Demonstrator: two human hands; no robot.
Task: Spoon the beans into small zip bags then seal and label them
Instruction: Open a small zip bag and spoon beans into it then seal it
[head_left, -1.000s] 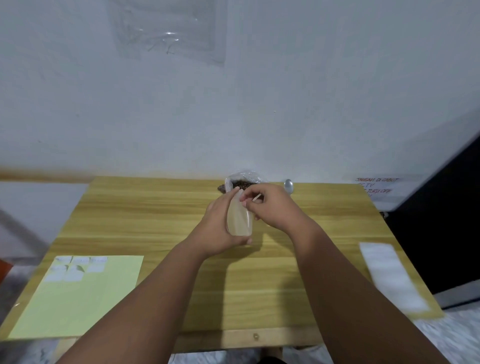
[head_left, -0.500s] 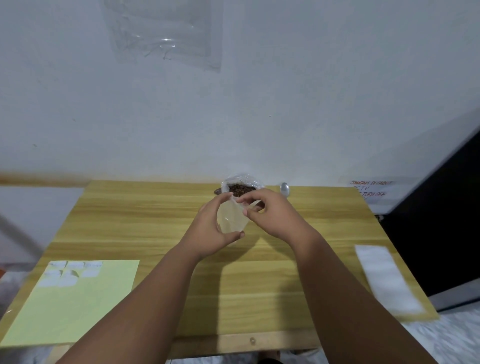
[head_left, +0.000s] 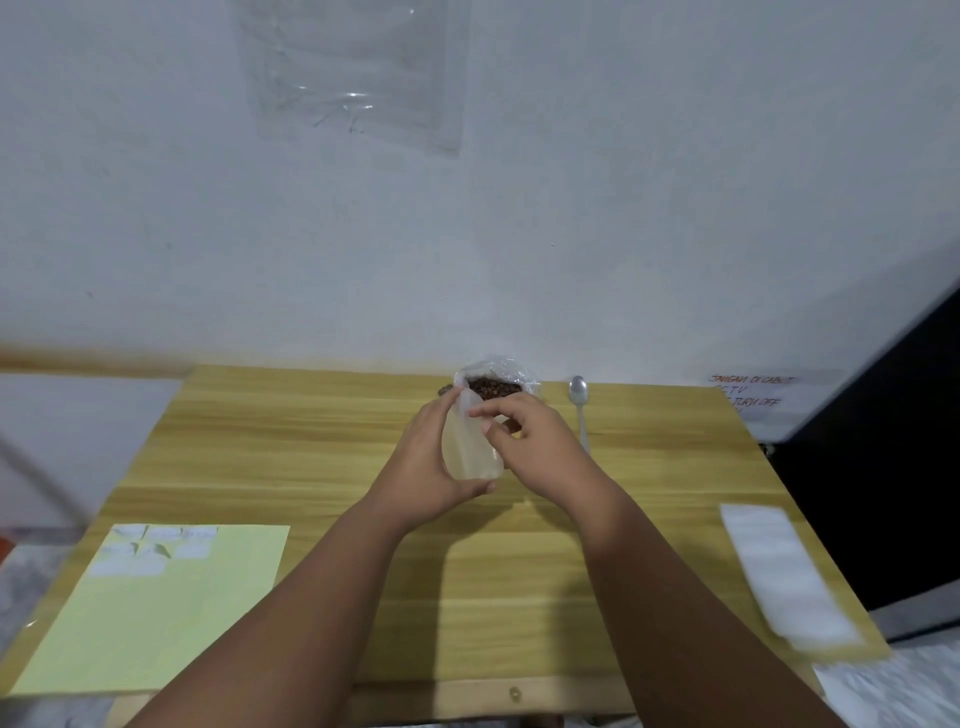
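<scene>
Labels (head_left: 156, 551) are stuck on a yellow sheet (head_left: 156, 623) at the near left of the table (head_left: 311, 441). At centre, an empty zip bag (head_left: 470, 449) is gripped upright by the left hand (head_left: 428, 470) and pinched near its top by the right hand (head_left: 543, 449). Beans (head_left: 493, 387) are placed just behind it, a spoon (head_left: 579, 397) to their right.

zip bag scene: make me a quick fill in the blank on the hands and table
The left hand and right hand together hold a small clear ____ with no beans inside.
The spoon lies to the ____ of the open bag of beans.
The white labels sit on a ____ sheet.
Missing: zip bag; right; yellow.
</scene>
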